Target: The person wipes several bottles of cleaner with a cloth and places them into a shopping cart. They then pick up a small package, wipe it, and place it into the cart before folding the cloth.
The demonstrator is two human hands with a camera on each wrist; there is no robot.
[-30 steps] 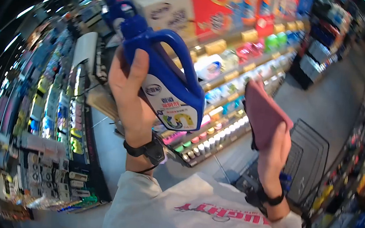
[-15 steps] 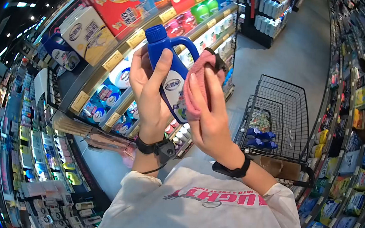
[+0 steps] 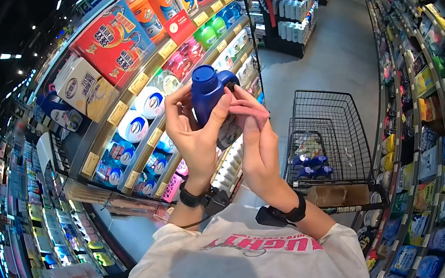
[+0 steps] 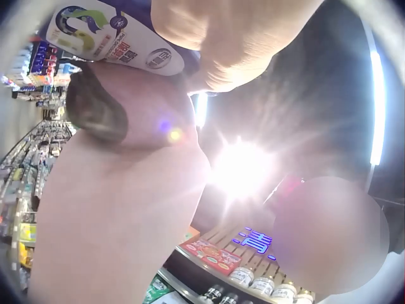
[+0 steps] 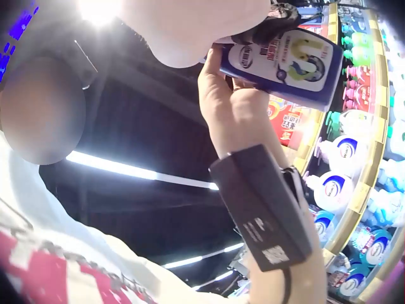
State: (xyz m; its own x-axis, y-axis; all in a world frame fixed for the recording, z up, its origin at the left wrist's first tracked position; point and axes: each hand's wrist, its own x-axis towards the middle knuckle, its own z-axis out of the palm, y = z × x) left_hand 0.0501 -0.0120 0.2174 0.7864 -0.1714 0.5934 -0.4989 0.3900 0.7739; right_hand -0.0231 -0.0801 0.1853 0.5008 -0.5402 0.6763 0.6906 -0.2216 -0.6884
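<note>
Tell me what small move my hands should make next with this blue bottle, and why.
Probably wipe the side of the blue bottle with a short stroke of the pink cloth: your left hand already grips the bottle, and your right hand holds the cloth right beside it.

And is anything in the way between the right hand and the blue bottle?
Yes: the pink cloth, pinched in the right hand, lies at least partly between it and the blue bottle. Nothing visible separates the left hand from the bottle, which it grips.
</note>
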